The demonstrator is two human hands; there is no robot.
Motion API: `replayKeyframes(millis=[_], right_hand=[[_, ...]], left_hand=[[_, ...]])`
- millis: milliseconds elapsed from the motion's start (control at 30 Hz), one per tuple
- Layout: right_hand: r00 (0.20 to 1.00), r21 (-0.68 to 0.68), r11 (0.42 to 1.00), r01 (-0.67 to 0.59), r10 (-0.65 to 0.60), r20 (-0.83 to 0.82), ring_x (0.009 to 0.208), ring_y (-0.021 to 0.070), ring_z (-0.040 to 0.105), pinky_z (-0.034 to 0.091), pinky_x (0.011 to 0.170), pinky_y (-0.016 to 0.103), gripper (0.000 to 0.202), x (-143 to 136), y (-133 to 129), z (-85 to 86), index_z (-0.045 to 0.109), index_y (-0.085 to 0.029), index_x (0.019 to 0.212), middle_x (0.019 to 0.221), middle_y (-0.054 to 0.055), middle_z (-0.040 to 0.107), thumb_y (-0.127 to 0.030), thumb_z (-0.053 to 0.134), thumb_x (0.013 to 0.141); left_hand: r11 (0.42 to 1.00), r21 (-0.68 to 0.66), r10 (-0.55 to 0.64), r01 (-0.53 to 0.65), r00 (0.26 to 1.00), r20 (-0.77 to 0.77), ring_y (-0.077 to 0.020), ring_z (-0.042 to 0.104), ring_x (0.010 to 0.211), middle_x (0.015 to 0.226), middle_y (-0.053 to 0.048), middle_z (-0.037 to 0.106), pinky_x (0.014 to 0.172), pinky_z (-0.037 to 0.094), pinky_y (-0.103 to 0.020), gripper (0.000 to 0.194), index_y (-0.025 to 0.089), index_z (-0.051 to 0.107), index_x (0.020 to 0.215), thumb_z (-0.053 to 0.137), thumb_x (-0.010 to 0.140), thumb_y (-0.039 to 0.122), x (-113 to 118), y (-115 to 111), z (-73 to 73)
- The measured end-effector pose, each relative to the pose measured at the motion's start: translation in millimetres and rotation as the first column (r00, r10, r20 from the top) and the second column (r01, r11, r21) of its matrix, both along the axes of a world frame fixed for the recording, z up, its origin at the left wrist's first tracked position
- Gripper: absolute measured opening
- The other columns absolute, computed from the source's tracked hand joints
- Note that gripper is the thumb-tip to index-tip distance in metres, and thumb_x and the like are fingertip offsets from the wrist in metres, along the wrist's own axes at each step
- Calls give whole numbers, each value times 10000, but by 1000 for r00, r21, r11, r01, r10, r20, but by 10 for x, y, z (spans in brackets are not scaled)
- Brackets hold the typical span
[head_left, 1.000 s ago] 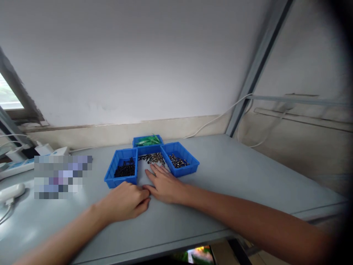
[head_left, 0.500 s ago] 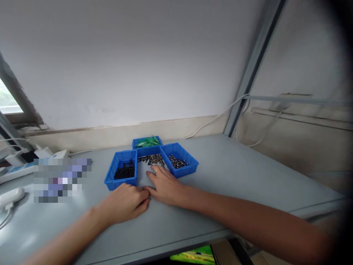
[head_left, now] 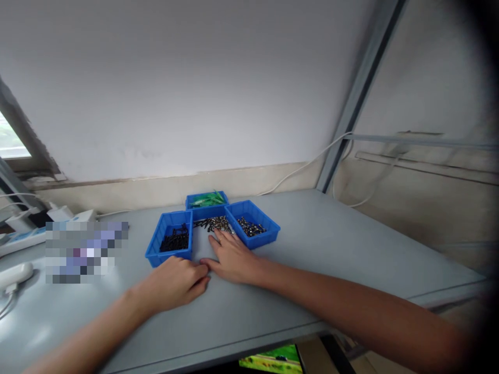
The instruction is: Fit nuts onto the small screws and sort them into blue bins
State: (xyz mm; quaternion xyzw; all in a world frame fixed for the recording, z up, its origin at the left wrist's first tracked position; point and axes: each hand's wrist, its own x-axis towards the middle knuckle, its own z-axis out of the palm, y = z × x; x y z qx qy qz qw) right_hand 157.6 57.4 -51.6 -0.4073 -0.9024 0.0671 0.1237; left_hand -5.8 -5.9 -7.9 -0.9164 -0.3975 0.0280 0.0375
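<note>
L hand is curled, hold can't be told; R hand is spread, nothing held, w/ bits piled past tips.

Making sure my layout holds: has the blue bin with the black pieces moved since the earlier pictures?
No, not visibly: the blue bin with the black pieces keeps its place against the pale wall base behind it.
</note>
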Motion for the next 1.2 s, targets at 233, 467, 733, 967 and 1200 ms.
replayKeyframes(millis=[233, 467, 733, 967, 1200], right_hand=[[999, 87, 996, -8, 11, -43, 1195, 300, 323, 229, 986, 437, 643, -10, 11, -1, 408, -80, 1282, 1281, 184, 427, -549, 338, 848], [998, 116, 993, -18, 26, -64, 1143, 277, 366, 277, 951, 423, 569, -11, 17, -12, 461, -91, 1221, 1197, 162, 476, -510, 388, 843], [999, 69, 998, -9, 12, -43, 1248, 322, 279, 215, 1002, 458, 657, -11, 72, -114, 364, -84, 1319, 1354, 179, 351, -547, 307, 856], [996, 123, 992, -40, 49, -75, 1150, 284, 387, 283, 962, 423, 521, -17, 66, -58, 488, -55, 1191, 1222, 177, 477, -445, 378, 864], [994, 173, 984, -50, 65, -84, 1146, 279, 389, 289, 972, 404, 530, 21, 22, -3, 479, -34, 1194, 1183, 186, 483, -433, 429, 847]], left_hand=[[1000, -1, 0, 0, 1000, -14, -180, 626, 604, 671, -33, 650, 545, 430, -273, 267, 161, 564, 786, 337, 897, 245, -5, 10, 2], [1000, -7, 2, -2, 1000, -25, -183, 633, 618, 702, -24, 657, 546, 438, -275, 276, 167, 579, 830, 330, 902, 261, -24, 22, -31], [1000, -13, 13, -13, 999, -30, -185, 635, 638, 705, -27, 661, 565, 442, -279, 284, 167, 584, 832, 327, 908, 261, -10, 14, -17], [1000, -26, 3, -3, 1000, -8, -186, 633, 636, 707, -10, 658, 557, 435, -285, 275, 181, 561, 792, 327, 910, 264, -28, 23, -33], [1000, -20, 7, -7, 1000, -7, -178, 630, 627, 714, -7, 659, 543, 431, -277, 286, 181, 576, 793, 328, 909, 262, -27, 17, 7]])
